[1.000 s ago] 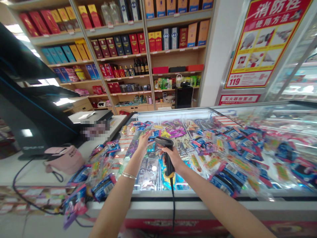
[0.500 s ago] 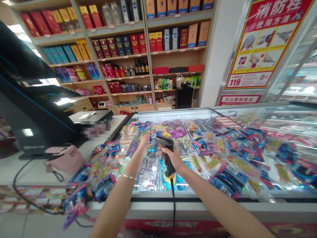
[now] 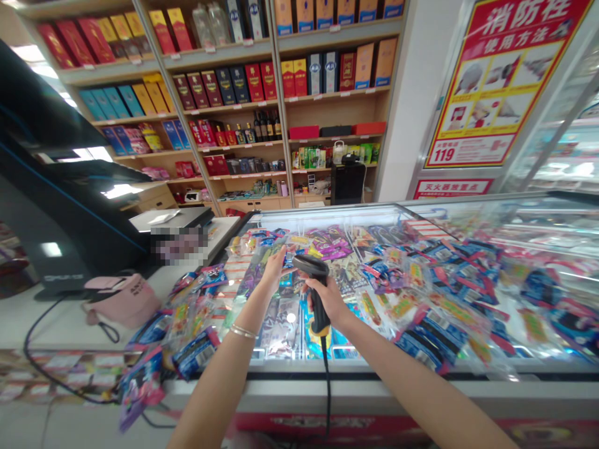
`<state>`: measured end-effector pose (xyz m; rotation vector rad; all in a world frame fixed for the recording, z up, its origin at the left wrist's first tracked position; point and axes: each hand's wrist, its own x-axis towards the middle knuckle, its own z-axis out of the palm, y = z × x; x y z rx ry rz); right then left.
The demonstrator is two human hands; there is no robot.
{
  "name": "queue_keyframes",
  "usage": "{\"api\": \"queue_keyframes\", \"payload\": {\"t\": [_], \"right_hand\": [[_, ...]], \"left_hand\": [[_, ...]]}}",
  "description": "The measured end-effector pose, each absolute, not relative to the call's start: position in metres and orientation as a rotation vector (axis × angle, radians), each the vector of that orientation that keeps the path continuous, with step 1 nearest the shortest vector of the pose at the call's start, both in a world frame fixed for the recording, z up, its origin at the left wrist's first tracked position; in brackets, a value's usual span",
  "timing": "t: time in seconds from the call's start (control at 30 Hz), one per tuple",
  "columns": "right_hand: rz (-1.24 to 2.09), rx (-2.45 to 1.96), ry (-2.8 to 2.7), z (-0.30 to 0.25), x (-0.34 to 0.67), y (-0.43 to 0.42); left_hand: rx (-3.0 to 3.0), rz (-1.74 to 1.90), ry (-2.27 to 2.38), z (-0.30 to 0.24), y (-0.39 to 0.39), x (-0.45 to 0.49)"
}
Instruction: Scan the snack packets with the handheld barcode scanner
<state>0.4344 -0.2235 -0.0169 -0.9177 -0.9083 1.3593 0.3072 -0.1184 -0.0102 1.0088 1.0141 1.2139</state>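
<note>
My right hand (image 3: 329, 298) is wrapped around the grip of a black barcode scanner (image 3: 312, 268), whose cable hangs down over the freezer's front edge. The scanner's head tilts toward my left hand (image 3: 275, 269), which has a bracelet at its wrist. My left fingers pinch a small blue snack packet (image 3: 289, 257), partly hidden behind the fingers and the scanner. Both hands are above the glass top of a chest freezer (image 3: 337, 215). Blue and pink snack packets (image 3: 437, 337) and clear packs with yellow-green contents (image 3: 371, 308) lie scattered over the glass.
At left, a counter holds a black monitor stand (image 3: 70, 237) and a pink pouch (image 3: 124, 299). More packets (image 3: 194, 352) pile at the freezer's left corner, one hanging over the edge. Behind stand shelves of boxed bottles (image 3: 229, 87) and a red fire-hydrant sign (image 3: 500, 87).
My left hand has turned slightly and its fingers have shifted around the blue packet. The scanner in my right hand has barely moved. The scattered packets lie as before.
</note>
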Motion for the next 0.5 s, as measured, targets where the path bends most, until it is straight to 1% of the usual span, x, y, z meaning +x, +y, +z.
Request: {"api": "queue_keyframes", "payload": {"t": [0.37,0.5], "right_hand": [[1.379,-0.897,-0.894,-0.0179,0.4347,-0.2237],[1.39,-0.92,-0.873,-0.0091,0.4387,-0.2272]], "left_hand": [[1.073,1.181,1.023,-0.017,-0.1112,0.3042],[1.002,1.192,0.941,-0.0135,-0.1157,0.3091]]}}
